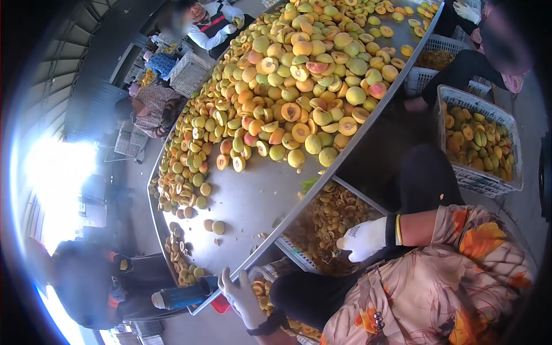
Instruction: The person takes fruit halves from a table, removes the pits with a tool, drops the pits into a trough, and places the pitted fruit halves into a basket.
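Note:
My left hand (242,299), in a white glove, is beside the near edge of the metal table (259,201), fingers apart, with nothing seen in it. My right hand (365,238), also gloved in white, hovers over a crate of brown peach pits and scraps (328,224). Its fingers are curled together, and what they hold, if anything, is hidden. A large heap of whole and halved yellow peaches (293,86) covers much of the table. A few loose peaches (217,227) lie nearer to my left hand.
A dark blue bottle (181,297) lies at the table's corner near my left hand. Below that hand is a crate of peach halves (263,290). Another full crate (480,141) stands at the right. Co-workers (215,26) are around the table, one at the lower left (86,282).

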Demonstrator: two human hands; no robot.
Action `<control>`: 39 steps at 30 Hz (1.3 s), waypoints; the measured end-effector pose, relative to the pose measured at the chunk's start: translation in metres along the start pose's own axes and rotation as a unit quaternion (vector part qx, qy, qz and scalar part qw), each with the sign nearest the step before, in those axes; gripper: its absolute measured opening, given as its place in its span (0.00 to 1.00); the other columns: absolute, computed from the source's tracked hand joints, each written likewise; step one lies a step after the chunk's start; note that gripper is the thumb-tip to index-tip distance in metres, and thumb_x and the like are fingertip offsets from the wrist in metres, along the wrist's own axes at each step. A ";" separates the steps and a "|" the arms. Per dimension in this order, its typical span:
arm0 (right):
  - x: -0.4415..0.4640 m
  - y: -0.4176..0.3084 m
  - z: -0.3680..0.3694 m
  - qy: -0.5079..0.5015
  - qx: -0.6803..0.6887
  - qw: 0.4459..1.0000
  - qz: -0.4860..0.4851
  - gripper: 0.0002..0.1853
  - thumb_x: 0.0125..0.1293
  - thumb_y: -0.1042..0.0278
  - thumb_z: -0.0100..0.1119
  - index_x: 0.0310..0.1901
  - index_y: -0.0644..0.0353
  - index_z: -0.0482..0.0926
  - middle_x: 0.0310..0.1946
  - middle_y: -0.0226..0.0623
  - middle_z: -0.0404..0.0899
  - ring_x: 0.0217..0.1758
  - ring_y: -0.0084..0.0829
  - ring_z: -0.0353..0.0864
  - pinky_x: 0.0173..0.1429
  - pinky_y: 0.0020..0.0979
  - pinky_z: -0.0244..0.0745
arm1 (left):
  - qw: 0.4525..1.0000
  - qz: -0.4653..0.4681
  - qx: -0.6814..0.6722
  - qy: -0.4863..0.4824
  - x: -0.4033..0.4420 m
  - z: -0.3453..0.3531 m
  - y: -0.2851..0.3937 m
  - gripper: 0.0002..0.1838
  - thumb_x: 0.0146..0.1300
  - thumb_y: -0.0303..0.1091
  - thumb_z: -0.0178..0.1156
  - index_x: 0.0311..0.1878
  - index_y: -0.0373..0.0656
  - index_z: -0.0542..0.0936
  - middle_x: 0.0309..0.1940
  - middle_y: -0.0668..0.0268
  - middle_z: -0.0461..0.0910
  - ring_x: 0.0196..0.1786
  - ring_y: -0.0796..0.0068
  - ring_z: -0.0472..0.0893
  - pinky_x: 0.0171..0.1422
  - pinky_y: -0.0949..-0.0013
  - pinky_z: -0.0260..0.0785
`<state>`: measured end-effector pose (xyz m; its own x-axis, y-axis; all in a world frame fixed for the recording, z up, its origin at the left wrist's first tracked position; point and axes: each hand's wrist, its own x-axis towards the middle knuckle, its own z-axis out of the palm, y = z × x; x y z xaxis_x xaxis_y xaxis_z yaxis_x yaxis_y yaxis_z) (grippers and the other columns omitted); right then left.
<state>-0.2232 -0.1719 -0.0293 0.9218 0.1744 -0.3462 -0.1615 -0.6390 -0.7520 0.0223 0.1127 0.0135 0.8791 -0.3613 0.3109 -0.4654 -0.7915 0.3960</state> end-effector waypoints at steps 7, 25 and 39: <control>0.002 0.021 -0.009 -0.067 0.009 0.997 0.033 0.17 0.64 0.63 0.60 0.52 0.62 0.82 0.43 0.48 0.87 0.49 0.51 0.86 0.53 0.47 0.79 | 0.947 0.177 -0.137 -0.230 0.110 0.162 0.179 0.33 0.60 0.47 0.73 0.60 0.34 0.76 0.55 0.48 0.80 0.55 0.55 0.80 0.59 0.56 0.73; 0.000 -0.025 -0.027 0.336 0.187 0.914 -0.133 0.17 0.66 0.66 0.63 0.53 0.63 0.75 0.33 0.55 0.84 0.36 0.58 0.85 0.41 0.50 0.78 | 0.527 -0.121 -0.773 -0.333 -0.010 0.055 0.167 0.35 0.64 0.38 0.57 0.74 0.33 0.67 0.69 0.42 0.72 0.68 0.51 0.75 0.74 0.49 0.68; -0.016 -0.085 0.024 0.352 0.096 0.912 -0.190 0.12 0.69 0.66 0.59 0.48 0.63 0.73 0.28 0.51 0.82 0.30 0.54 0.84 0.34 0.49 0.76 | 0.769 -0.042 -0.637 -0.028 -0.086 0.018 0.183 0.28 0.80 0.51 0.49 0.55 0.30 0.79 0.36 0.53 0.85 0.34 0.69 0.82 0.40 0.68 0.77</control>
<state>-0.2329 -0.1026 0.0265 0.9112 -0.2107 0.3541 0.2202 -0.4772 -0.8507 -0.1368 -0.0103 0.0440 0.8982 -0.3835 0.2147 -0.0992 0.2990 0.9491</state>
